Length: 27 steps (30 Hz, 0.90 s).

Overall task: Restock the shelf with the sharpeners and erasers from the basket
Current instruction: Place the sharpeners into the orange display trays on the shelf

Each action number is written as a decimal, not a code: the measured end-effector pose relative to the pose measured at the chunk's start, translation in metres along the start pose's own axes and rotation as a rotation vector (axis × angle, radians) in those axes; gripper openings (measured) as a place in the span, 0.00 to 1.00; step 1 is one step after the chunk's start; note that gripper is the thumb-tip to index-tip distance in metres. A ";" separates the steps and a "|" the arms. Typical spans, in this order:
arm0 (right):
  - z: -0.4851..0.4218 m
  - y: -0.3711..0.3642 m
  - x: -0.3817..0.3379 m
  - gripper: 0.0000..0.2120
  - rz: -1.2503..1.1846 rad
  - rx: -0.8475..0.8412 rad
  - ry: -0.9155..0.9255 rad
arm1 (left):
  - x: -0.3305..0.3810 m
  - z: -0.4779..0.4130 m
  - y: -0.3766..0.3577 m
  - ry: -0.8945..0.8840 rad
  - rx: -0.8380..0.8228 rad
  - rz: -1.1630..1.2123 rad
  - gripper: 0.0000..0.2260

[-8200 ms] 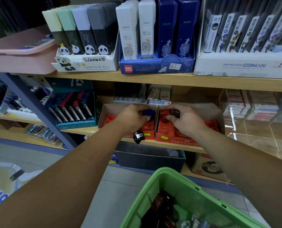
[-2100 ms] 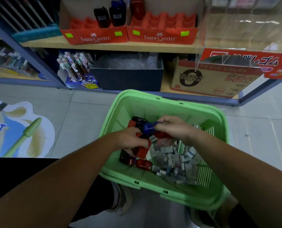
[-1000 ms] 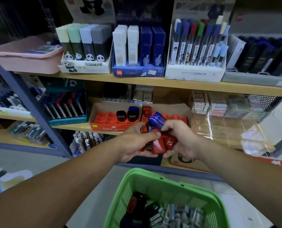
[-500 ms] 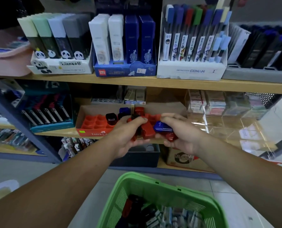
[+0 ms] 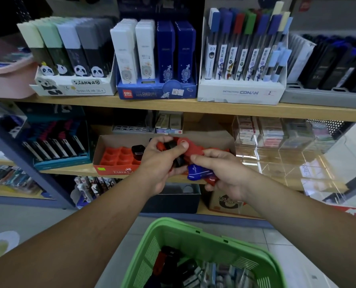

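My left hand [image 5: 159,163] grips a bunch of red and black sharpeners [image 5: 178,145] in front of the orange Faber-Castell display tray [image 5: 115,160] on the middle shelf. My right hand [image 5: 225,173] holds a blue sharpener [image 5: 199,172] and a red one under it, just right of the left hand. One black sharpener [image 5: 138,151] stands in the tray. The green basket [image 5: 173,229] sits below at the bottom edge, with more sharpeners [image 5: 168,260] and small erasers [image 5: 220,271] inside.
The upper shelf board [image 5: 193,108] carries panda, Deli and Conan boxes of pencil leads. Clear acrylic compartments [image 5: 277,154] with erasers stand right of the tray. A teal pen display [image 5: 56,148] is to the left, a dark bin [image 5: 173,198] on the lowest shelf.
Both hands lifted from the basket with handfuls of sharpeners and have moved up to the orange tray on the middle shelf. The view has drawn closer to the shelf.
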State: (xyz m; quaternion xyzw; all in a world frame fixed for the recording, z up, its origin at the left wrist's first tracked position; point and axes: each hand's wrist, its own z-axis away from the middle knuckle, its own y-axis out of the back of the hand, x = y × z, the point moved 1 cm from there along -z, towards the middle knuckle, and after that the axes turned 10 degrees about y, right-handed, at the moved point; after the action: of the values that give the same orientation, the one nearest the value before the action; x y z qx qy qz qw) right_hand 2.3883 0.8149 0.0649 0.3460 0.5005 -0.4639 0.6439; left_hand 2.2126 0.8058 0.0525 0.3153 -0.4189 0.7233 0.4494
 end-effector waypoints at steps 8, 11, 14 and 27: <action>-0.003 0.008 -0.010 0.07 0.418 0.066 0.122 | 0.004 -0.001 0.017 -0.119 0.041 -0.428 0.12; -0.006 0.003 -0.014 0.10 0.348 0.117 0.187 | 0.002 -0.003 0.017 -0.147 0.034 -0.529 0.07; -0.021 0.007 -0.018 0.14 0.304 0.249 0.260 | 0.003 -0.007 0.017 -0.108 0.020 -0.502 0.12; -0.098 0.006 -0.017 0.17 1.279 0.161 0.246 | 0.015 -0.015 0.048 0.022 -0.002 -0.152 0.15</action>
State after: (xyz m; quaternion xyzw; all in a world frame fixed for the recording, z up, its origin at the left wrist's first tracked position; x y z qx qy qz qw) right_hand 2.3613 0.9101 0.0555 0.6729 0.2300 0.0175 0.7028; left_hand 2.1615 0.8128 0.0423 0.3375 -0.3895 0.6901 0.5080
